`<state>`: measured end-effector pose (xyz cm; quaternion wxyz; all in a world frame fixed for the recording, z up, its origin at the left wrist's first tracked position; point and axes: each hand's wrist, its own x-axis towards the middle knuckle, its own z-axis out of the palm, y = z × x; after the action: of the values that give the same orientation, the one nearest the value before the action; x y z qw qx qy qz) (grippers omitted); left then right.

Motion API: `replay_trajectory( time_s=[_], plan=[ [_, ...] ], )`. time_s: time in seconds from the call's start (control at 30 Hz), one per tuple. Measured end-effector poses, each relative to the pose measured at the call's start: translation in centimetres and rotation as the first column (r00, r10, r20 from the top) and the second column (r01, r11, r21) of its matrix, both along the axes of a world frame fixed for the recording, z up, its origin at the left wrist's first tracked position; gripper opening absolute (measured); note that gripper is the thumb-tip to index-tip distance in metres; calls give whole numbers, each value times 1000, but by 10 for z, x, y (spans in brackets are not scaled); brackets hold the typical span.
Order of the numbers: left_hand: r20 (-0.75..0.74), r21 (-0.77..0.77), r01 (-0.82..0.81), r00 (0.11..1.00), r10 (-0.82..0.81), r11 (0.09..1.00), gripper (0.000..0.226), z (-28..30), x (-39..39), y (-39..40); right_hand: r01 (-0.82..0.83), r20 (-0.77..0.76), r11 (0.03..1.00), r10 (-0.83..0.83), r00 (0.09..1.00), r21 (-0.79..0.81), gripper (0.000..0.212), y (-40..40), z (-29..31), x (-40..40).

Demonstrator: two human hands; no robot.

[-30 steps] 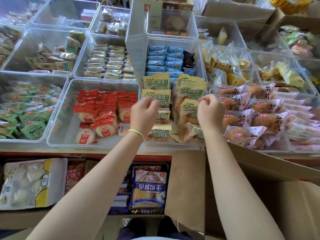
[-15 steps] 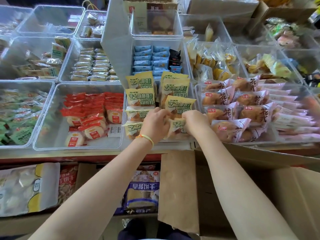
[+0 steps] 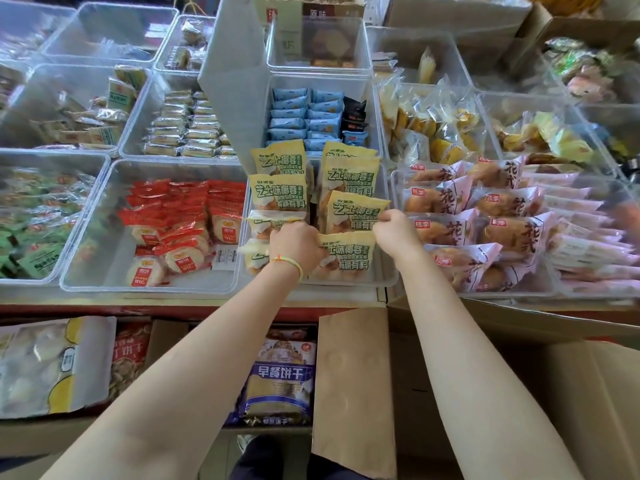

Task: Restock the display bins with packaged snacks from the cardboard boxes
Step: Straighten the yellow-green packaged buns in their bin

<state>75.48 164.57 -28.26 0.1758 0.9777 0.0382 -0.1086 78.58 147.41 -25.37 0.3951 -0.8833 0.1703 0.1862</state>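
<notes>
Hands at work in the clear bin (image 3: 388,282) of yellow snack packets. The left hand (image 3: 294,245), a thin band at its wrist, curls round the edge of the front packet (image 3: 349,258) and keeps it propped upright. The right hand (image 3: 393,230) pinches the right edge of the packet behind (image 3: 356,213). Further yellow packets (image 3: 278,192) stand in two rows beyond both hands.

Likely fault: the propped rows lean toward the person, so letting go of either packet too soon could let the front ones slump flat or slide over the low front wall. Crowding could also push packets into the pink-wrapped buns (image 3: 446,226) just right of the right hand. An open cardboard box (image 3: 356,382) sits below the right forearm; its contents are hidden.
</notes>
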Motion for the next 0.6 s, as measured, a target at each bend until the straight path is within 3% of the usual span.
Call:
replay_trajectory(
  time_s=[0.07, 0.13, 0.2, 0.3, 0.47, 0.6],
  plan=[
    [-21, -131, -52, 999, 50, 990, 21, -3, -2, 5, 160, -33, 981, -157, 987, 110, 59, 0, -4, 5],
    [2, -262, -69, 997, 72, 963, 15, -6, -5, 8, 220, -63, 961, -212, 975, 170, 66, -1, -12, 13],
    [44, -358, -61, 996, 82, 932, 6, -7, -7, 10, 269, -132, 925, -241, 962, 267, 54, 3, -6, 14],
    [79, -382, -35, 994, 70, 924, 7, -9, -9, 12, 208, -162, 923, -162, 973, 323, 36, 6, -3, 17],
    [97, -359, -55, 991, 96, 932, 13, -10, -9, 13, 42, -115, 946, -5, 993, 323, 43, 14, -15, 23],
    [106, -338, -89, 986, 132, 937, 10, -10, -9, 13, 139, -158, 943, -94, 983, 303, 45, 10, -17, 21]
  ],
)
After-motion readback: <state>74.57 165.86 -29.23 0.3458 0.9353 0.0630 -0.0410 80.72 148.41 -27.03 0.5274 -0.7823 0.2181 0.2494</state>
